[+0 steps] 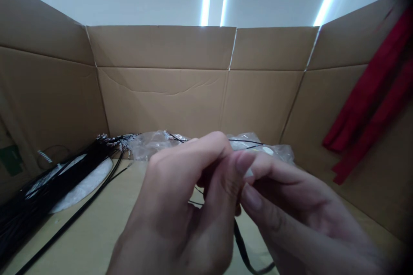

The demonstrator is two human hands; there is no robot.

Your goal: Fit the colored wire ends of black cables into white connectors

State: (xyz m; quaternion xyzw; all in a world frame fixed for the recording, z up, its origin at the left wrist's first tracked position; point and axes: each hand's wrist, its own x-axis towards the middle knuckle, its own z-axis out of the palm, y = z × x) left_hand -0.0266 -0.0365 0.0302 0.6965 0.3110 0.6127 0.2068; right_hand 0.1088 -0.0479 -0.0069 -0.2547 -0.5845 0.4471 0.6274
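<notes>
At the centre of the frame, I observe the left hand [190, 197] with fingers curled inward; its contact is hidden, so I cannot tell whether it grips anything. The right hand [300, 210] appears to pinch a small white piece [248, 173], mostly covered, between the fingertips. Risk: the piece may slip out if the pinch loosens, since little of it protrudes. Caution: if attached, the black cord [241, 245] at lower right of centre could tug it loose upon snagging.

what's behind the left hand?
Crumpled clear plastic and, farther back, a cardboard wall show past the left hand; whatever lies directly behind it is covered.
</notes>
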